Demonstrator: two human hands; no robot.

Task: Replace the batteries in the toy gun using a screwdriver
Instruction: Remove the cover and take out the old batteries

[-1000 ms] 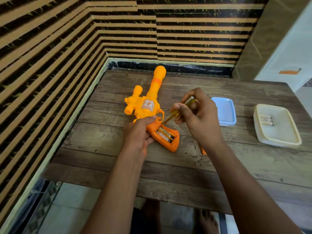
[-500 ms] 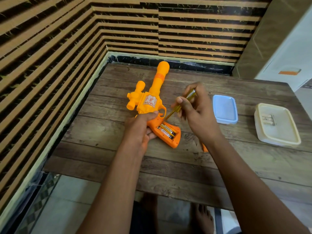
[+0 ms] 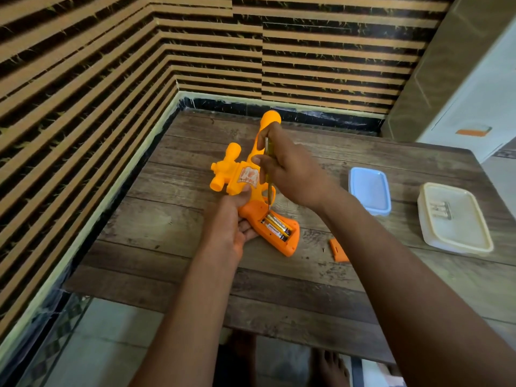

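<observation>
The toy gun lies on the wooden bench, about midway between its left and right edges, with the barrel pointing toward the far edge and the handle toward the near edge. The handle's battery slot is open and facing up, and two batteries sit side by side inside it.

The left hand grips the gun where the body meets the handle, with its fingers curled under the handle. The right hand is closed around a screwdriver and holds it nearly upright. The tip is down at the upper end of the open slot, just beside the batteries; whether it touches them cannot be told.

A small orange cover lies flat on the bench to the right of the handle, apart from it. Farther right sits a pale blue box. Near the right edge is a cream tray holding a few spare batteries close together at its far end.
</observation>
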